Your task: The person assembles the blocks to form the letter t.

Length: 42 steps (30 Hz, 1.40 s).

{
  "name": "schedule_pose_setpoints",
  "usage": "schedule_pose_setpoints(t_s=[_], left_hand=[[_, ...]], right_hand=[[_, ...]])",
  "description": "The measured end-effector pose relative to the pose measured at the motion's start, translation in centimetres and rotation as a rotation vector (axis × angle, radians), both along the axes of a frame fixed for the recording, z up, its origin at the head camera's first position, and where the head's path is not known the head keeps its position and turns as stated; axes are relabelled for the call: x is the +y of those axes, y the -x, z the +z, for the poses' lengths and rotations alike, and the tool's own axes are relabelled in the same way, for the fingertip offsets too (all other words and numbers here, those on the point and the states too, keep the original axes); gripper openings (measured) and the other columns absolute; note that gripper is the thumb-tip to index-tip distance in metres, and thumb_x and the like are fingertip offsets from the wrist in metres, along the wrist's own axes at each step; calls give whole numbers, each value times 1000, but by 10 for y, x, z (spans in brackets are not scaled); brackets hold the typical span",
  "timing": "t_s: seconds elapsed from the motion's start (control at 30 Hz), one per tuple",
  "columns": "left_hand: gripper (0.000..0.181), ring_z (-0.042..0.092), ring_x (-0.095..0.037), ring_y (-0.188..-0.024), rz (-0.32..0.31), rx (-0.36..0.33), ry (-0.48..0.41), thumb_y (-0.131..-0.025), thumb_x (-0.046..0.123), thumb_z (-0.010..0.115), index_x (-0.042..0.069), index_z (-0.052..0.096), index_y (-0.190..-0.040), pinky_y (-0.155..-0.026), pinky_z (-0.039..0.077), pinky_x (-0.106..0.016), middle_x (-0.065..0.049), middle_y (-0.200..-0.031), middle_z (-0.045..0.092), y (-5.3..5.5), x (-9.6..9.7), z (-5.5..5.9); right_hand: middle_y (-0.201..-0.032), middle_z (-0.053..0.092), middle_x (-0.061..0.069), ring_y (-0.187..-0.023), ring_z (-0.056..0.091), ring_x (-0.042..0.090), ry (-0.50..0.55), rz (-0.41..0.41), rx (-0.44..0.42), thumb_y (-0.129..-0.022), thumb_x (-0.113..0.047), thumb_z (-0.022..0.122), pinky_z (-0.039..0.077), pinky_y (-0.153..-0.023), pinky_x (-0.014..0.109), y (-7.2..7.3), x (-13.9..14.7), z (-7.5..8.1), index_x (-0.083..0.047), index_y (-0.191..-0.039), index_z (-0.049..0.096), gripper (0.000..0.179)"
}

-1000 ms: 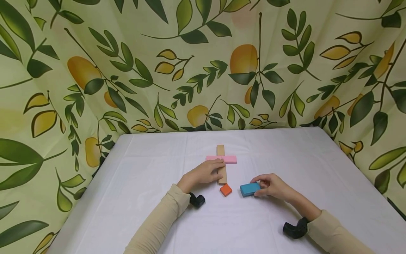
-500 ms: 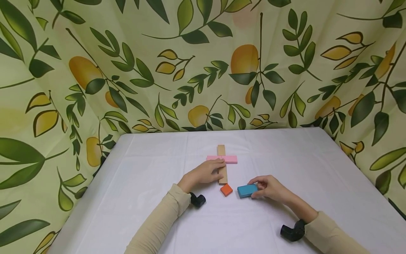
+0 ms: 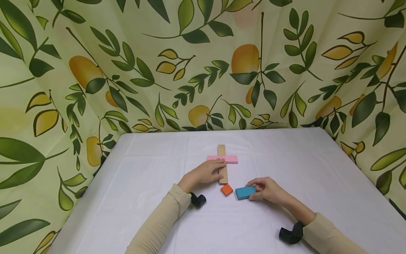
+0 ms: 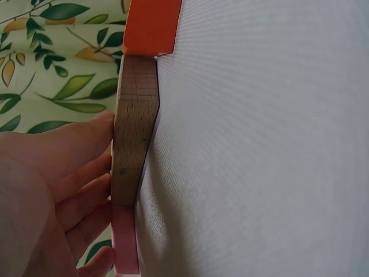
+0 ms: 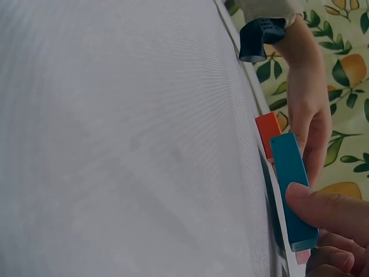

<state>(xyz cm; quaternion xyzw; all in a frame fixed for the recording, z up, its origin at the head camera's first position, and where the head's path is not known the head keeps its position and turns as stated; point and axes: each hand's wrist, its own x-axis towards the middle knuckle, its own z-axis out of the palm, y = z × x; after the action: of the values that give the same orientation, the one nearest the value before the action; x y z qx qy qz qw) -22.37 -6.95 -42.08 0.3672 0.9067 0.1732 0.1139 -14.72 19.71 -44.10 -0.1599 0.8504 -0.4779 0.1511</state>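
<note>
My right hand [image 3: 269,190] pinches a blue rectangular block [image 3: 245,192] at its right end. In the right wrist view the thumb lies across the side of this blue block [image 5: 290,164], which is close over the white cloth. My left hand [image 3: 203,172] rests with relaxed fingers on a row of blocks: a plain wooden block [image 3: 223,177] and, beyond it, pink blocks [image 3: 230,159] lying crosswise. Part of the pink pair is hidden under the fingers. An orange block [image 3: 226,190], turned cornerwise, touches the near end of the wooden one, left of the blue block.
Another plain wooden block [image 3: 221,149] lies beyond the pink ones. White cloth covers the table [image 3: 152,155]. A leaf-and-fruit patterned curtain [image 3: 127,88] hangs behind and at both sides. Each wrist carries a black camera mount, the right one [image 3: 291,234] low over the cloth.
My right hand has brought the blue block leftward and slightly toward me, closer to the orange block. The left hand and the other blocks stay where they were.
</note>
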Motion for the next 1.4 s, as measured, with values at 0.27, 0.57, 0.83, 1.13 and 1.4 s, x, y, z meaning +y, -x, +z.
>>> schedule_pose_setpoints(t_s=[0.27,0.57,0.83,1.13,1.4], left_hand=[[52,34,-22,-147,5,-8,2,-97,25,57,6,45,-144,-122,30,-39,-7,-154,41,0,0,-1],[52,35,-23,-146,-2,4,2,-96,25,58,6,46,-143,-122,30,-40,-8,-154,42,-1,0,-1],[52,33,-21,-147,9,-11,6,-96,26,57,9,45,-144,-122,29,-39,-5,-155,40,-1,1,-1],[52,32,-21,-148,15,-22,-5,-96,26,57,9,45,-144,-123,28,-39,-5,-155,40,1,1,-2],[53,32,-20,-148,46,-41,21,-96,28,58,13,46,-144,-123,28,-38,-2,-156,38,1,3,3]], right_hand=[[-64,36,-4,-61,37,3,-54,-13,14,-77,-16,80,34,-63,20,1,-2,-4,2,-109,67,39],[-64,35,-4,-60,36,4,-15,-9,-9,-77,-13,79,32,-60,21,-3,-6,1,4,-111,66,40],[-63,35,-4,-60,35,4,-45,-31,6,-76,-12,79,32,-61,21,-4,-8,1,4,-109,67,38],[-63,34,-4,-59,34,4,-75,-44,15,-75,-13,81,32,-66,22,-3,-10,0,3,-107,68,38],[-62,34,-4,-58,34,5,-101,-39,24,-75,-13,81,32,-67,22,-3,-12,0,2,-106,67,37]])
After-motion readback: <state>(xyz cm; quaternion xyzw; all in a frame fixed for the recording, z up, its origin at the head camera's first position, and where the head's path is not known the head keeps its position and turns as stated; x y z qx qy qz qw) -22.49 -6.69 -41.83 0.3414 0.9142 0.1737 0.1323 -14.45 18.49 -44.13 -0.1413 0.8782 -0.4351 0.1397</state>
